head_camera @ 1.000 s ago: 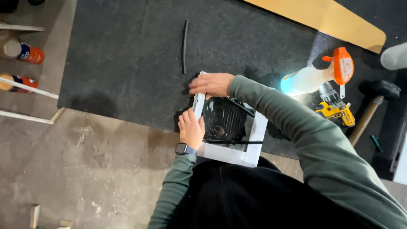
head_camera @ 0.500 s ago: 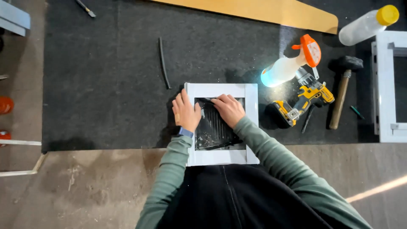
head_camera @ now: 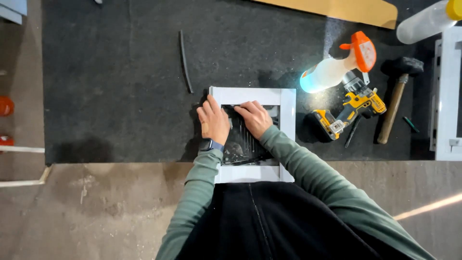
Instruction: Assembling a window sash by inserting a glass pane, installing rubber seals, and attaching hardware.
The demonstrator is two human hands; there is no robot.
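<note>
A square white frame with a dark ribbed panel inside lies on the black mat, partly over the mat's near edge. My left hand rests on the frame's left side, fingers curled over its inner edge. My right hand presses flat on the top of the dark panel, just under the frame's upper bar. A watch sits on my left wrist. What lies under either palm is hidden.
A black rubber strip lies on the mat above left. To the right are a spray bottle with an orange head, a yellow cordless drill and a mallet. Another white frame is at far right. A wooden board lies at the top.
The view has turned and settled so the frame sits square in front of me. My right hand has moved from the frame's far corner onto the dark panel; my left stays at the left side.
</note>
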